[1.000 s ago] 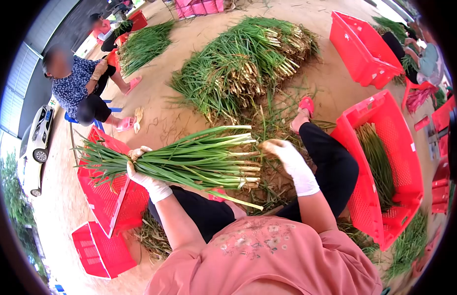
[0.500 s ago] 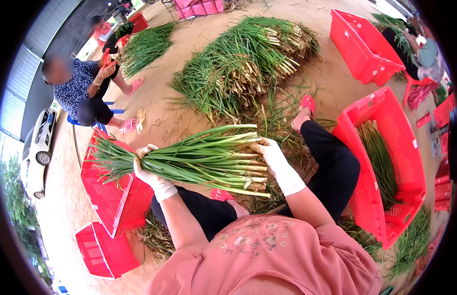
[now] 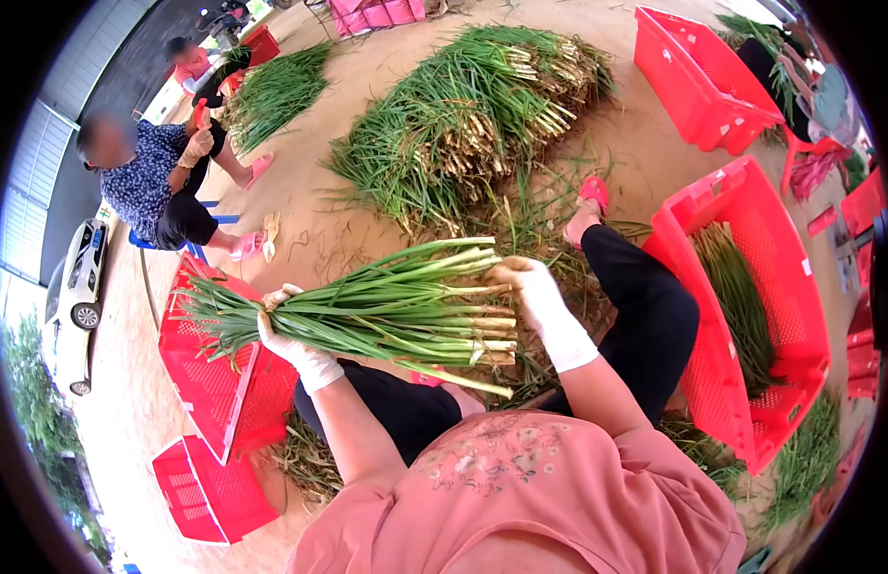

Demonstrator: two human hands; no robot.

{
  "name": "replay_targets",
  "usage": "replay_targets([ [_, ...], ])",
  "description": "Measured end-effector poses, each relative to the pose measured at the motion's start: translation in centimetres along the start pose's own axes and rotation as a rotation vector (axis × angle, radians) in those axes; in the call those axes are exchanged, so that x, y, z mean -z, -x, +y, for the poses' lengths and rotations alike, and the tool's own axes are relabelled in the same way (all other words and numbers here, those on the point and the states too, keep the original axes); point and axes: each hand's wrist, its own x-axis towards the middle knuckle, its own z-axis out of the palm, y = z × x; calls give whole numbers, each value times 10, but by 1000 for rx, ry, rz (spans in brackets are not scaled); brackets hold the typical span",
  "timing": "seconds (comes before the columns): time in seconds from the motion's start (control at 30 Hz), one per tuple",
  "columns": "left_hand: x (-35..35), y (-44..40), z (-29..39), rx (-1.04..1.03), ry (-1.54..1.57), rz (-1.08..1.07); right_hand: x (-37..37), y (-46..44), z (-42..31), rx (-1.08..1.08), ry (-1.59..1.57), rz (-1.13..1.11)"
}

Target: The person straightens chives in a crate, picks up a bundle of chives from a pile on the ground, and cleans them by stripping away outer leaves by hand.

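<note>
A bundle of long green stalks [image 3: 386,306] lies sideways above my lap, its pale root ends to the right. My left hand [image 3: 289,330], in a pale glove, is wrapped round the leafy part of it. At the upper root ends is my gloved right hand [image 3: 535,292], its fingers pressed together at the pale stems; whatever they pinch is too small to make out. Beyond the bundle, a large heap of the same green stalks [image 3: 463,124] covers the ground.
A red crate [image 3: 697,383] holding stalks stands at my right, another red crate [image 3: 716,124] behind it. Red crates [image 3: 200,368] stand at my left. A seated person [image 3: 142,182] is at the left, others farther off. Loose leaves litter the ground.
My right hand has moved left from beside the bundle to its root ends, and since then slightly up. The bundle has shifted a little to the right. The person at left has raised a hand.
</note>
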Motion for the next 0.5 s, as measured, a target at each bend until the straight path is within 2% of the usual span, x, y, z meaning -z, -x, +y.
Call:
replay_targets([
  [0.07,-6,2,5,-45,-12,42,22,-5,6,12,-358,110],
  [0.13,-9,1,10,-70,-13,41,24,5,-11,73,-192,123],
  [0.2,-12,1,11,-84,-41,69,3,18,-32,262,390,-11],
  [0.27,-13,1,12,-34,16,-91,-20,20,-35,529,975,-73],
  [0.33,-21,3,7,-31,9,-111,-44,20,-33,573,1159,-41],
  [0.4,-27,4,2,-13,29,-81,-50,10,-15,401,847,-101],
  [0.47,-32,5,4,10,48,-87,-52,5,-12,261,661,-201],
  [0.5,-33,5,5,22,44,-107,-53,5,-12,260,657,-206],
])
